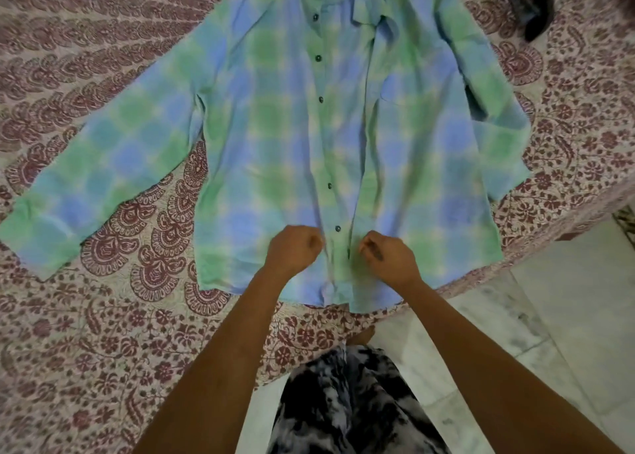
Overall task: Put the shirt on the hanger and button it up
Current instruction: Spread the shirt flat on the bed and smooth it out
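A blue and green checked shirt [275, 127] lies flat and front up on the bed, its collar at the far end and its sleeves spread. Several dark buttons run down its front strip; the lowest one [337, 228] sits between my hands. My left hand [295, 249] is curled and pinches the button-side edge near the hem. My right hand [386, 256] is curled on the opposite front edge, which lies open a little beside the strip. No hanger can be made out.
The bed carries a maroon paisley sheet [103, 333]. Its edge runs diagonally at the lower right, with pale marble floor [567, 299] beyond. A dark object [536, 6] lies at the far right corner. My patterned trousers [343, 402] show below.
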Motion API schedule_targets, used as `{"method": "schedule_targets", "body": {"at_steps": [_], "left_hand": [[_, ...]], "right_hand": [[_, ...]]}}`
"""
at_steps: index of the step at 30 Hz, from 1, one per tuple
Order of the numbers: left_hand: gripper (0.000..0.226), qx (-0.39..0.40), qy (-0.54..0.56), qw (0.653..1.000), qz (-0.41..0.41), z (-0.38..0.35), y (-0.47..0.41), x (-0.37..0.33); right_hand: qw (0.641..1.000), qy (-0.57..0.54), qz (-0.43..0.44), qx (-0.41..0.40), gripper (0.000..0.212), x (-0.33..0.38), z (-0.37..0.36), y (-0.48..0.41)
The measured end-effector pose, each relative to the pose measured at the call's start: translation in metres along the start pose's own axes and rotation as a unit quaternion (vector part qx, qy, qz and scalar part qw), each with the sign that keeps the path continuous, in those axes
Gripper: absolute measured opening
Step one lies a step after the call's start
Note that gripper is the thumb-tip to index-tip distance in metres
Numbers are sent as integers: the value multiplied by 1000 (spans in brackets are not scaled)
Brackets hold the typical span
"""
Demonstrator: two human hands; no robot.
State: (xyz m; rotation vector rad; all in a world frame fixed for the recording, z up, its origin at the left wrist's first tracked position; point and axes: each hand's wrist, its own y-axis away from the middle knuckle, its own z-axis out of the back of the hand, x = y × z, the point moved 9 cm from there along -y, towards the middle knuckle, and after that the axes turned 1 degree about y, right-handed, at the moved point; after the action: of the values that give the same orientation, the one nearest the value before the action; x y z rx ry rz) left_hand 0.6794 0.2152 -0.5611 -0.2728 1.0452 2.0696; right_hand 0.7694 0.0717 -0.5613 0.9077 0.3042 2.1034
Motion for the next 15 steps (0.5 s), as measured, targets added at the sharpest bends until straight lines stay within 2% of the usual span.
{"method": "schedule_targets", "body": {"at_steps": [2, 5, 8, 12, 15], "left_hand": [[15, -85, 85, 993, -1, 29, -14, -5], [15, -134, 141, 980, -32, 56, -44, -22], [17, -137, 115, 983, -47, 62, -84, -37], [47, -128, 0, 990, 50, 56, -117, -28], [47, -147, -17, 985, 89, 60, -120, -23]], "right_hand": [[998, -9, -39, -57, 14, 4, 17, -18], [986, -38, -85, -136, 13, 9, 39, -51], [974, -30, -132, -179, 23, 4, 54, -84], [968, -38, -161, -189, 40, -5, 63, -118], [966, -44, -173, -188, 33, -8, 65, -130]]}}
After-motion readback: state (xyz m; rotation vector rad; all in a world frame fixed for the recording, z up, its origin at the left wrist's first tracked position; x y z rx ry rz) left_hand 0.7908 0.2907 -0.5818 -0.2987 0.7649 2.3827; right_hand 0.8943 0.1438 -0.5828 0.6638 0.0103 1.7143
